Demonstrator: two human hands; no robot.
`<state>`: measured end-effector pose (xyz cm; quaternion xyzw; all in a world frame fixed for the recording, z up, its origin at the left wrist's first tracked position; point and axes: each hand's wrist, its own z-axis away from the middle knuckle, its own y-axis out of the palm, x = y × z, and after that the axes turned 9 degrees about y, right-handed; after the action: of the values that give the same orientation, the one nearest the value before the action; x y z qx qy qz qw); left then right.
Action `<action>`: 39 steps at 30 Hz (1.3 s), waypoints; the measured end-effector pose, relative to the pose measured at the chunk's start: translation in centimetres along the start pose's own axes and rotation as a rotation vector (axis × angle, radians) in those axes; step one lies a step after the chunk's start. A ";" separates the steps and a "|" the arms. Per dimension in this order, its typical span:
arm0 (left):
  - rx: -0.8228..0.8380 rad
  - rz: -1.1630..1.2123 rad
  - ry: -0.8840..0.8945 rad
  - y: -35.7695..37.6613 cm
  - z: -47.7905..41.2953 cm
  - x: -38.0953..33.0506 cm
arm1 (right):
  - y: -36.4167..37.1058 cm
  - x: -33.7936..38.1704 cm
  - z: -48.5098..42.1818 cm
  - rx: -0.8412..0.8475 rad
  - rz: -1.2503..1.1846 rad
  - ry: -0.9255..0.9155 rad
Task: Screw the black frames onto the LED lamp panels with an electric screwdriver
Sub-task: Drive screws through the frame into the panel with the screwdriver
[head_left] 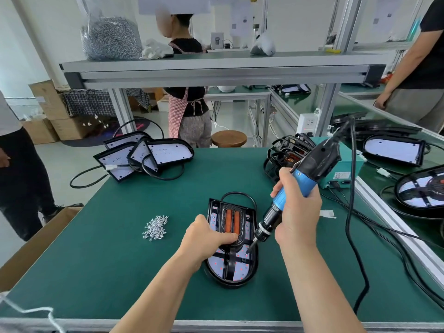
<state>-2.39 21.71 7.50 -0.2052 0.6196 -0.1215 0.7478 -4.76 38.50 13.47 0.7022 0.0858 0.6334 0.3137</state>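
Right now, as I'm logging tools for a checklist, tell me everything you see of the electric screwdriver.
The electric screwdriver has a blue grip, black upper body, black knurled chuck and metal bit; a black cord leaves its top. The right hand grips it, tilted, bit down-left onto the right edge of the lamp panel.

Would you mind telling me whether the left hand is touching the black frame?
Touching. The head view shows the left hand curled over the middle of the black frame, holding it down on the lamp panel.
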 end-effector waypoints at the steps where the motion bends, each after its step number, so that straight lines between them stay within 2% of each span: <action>1: -0.005 0.009 0.007 0.1 0.1 -0.1 | 0.0 -0.2 0.1 0.003 0.004 0.005; 20: 0.022 0.050 0.047 0.1 0.3 0.0 | -0.3 -1.6 -0.1 0.008 0.019 -0.014; 39: -0.053 0.106 0.003 0.7 0.9 0.0 | -0.9 -1.9 0.8 0.143 0.060 -0.084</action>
<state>-1.55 22.43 7.34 -0.1919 0.6337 -0.0657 0.7465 -4.07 37.92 11.42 0.7510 0.0964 0.6047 0.2472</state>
